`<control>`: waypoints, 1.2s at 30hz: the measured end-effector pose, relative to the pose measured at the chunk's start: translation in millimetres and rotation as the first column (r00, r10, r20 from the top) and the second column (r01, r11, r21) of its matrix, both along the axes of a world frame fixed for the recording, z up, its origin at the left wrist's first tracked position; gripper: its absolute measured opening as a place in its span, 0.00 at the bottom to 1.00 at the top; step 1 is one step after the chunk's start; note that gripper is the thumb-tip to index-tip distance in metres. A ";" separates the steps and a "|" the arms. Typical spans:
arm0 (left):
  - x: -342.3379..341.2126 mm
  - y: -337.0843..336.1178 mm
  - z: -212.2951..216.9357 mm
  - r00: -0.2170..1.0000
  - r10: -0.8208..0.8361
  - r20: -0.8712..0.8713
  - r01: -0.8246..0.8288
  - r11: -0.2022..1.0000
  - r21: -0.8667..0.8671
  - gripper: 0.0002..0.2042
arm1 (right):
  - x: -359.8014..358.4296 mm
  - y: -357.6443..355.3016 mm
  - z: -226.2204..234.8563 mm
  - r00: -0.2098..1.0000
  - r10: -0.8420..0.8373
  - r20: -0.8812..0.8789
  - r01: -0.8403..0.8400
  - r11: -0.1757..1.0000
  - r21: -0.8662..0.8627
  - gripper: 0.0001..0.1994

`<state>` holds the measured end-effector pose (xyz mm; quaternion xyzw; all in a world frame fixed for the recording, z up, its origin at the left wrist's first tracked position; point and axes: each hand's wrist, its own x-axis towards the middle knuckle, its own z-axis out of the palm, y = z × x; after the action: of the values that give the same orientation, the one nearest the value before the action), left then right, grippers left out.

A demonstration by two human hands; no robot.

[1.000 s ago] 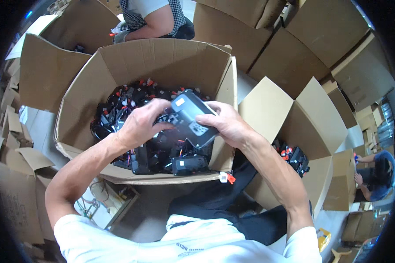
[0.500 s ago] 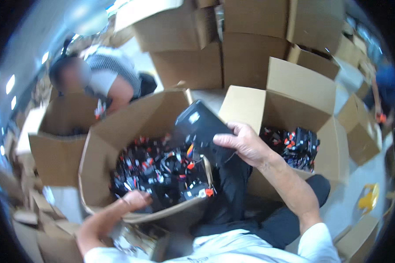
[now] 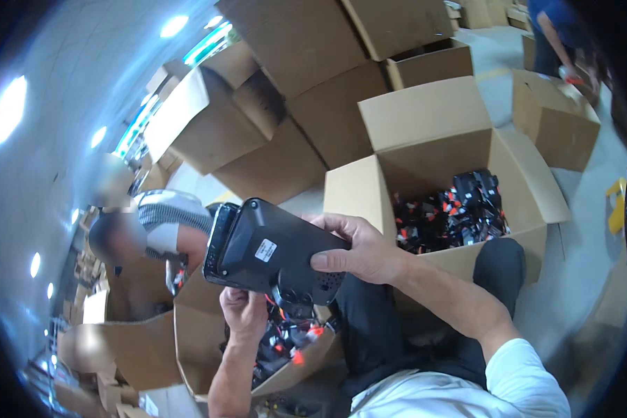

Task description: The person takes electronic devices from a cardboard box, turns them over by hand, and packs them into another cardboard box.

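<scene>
The right hand grips a black device by its right end, held up over the near left box of black-and-orange parts. The left hand is closed beneath the device, touching its underside. Another open box stands far right.

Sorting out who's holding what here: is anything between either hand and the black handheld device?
Nothing visible: the right hand clasps the black handheld plastic device directly, and the left hand touches its underside.
</scene>
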<state>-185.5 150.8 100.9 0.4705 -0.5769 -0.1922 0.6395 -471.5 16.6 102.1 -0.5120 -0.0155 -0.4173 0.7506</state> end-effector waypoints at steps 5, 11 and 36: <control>-64.1 -29.0 -36.2 0.946 -0.239 -0.218 0.264 0.960 0.096 0.08 | -72.7 6.8 -0.7 0.981 -0.193 0.025 0.193 0.981 0.020 0.35; -117.8 -84.5 57.8 0.883 -0.445 -0.151 0.469 0.819 0.330 0.41 | -175.5 -28.1 -11.5 0.845 -0.515 -0.147 0.477 0.849 -0.229 0.30; -451.0 -597.9 -497.9 0.696 -0.187 -0.693 0.711 0.312 0.630 0.25 | -482.9 -442.8 -354.0 -0.301 -0.667 -0.681 0.036 0.706 -0.708 0.14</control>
<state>-636.5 -447.1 -397.0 0.4680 -0.3178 -0.7492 0.3445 -954.4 -426.2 -251.9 -0.7565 0.6219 -0.0867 0.1830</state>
